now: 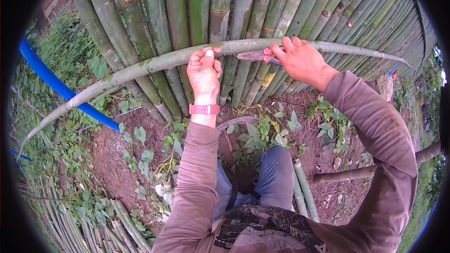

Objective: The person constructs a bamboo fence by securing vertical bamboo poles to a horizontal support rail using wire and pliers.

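Note:
A long green bamboo pole runs crosswise over a wall of upright bamboo poles. A thin wire loops over the crosswise pole near its middle. My right hand grips a pair of pliers with red and dark handles, its jaws pointing left beside the wire, just below the pole. My left hand is closed just under the pole, left of the wire, thumb and fingers curled together. Whatever is between those fingers is too small to make out. A pink band circles the left wrist.
Coiled wire lies on the soil before my knees, among leafy plants. A blue pipe slants past the left side. Cut bamboo is piled at lower left, two short pieces lie beside my leg, and a brown pole at right.

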Tool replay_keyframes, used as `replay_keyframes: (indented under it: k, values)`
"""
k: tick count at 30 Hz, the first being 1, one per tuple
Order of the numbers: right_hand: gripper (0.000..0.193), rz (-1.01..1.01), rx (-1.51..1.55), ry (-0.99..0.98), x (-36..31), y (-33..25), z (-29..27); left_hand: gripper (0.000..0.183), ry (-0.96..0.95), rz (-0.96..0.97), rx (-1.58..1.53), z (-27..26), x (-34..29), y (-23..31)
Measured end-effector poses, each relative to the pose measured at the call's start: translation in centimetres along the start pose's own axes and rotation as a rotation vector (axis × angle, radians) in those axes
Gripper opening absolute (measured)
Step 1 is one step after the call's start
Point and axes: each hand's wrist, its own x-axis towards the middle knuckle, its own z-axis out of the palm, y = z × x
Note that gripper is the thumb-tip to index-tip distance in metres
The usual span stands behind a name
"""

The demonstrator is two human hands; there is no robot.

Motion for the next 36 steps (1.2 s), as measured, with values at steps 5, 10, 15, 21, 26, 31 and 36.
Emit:
replay_keyframes:
  k: [5,10,15,21,26,31,36]
  values:
    - [0.046,0.313,0.820,-0.183,-2.1,-6.7,0.6,0.006,-0.100,0.147,0.312,-0.8,0.4,1.9]
    - [0.064,0.579,2.368,-0.461,-3.3,-10.6,-0.4,0.011,-0.098,0.544,0.932,-0.9,1.4,4.9]
    - [0.064,0.382,3.047,-0.200,-1.0,-11.8,-0.7,0.023,-0.307,0.741,1.229,-3.5,3.2,6.2]
    - [0.053,0.464,2.992,-0.309,0.8,-10.4,-0.2,0.026,-0.407,0.838,1.354,-3.2,3.0,6.4]
    - [0.040,0.658,2.968,-0.293,0.9,-10.5,-1.1,0.032,-0.461,0.864,1.438,-3.4,2.8,6.7]
    - [0.027,0.679,3.129,-0.289,1.5,-11.5,-1.6,0.046,-0.619,0.852,1.490,-4.4,3.3,7.4]
    - [0.023,0.532,3.264,-0.377,2.2,-12.0,-1.3,0.052,-0.723,0.888,1.643,-5.4,4.7,8.7]
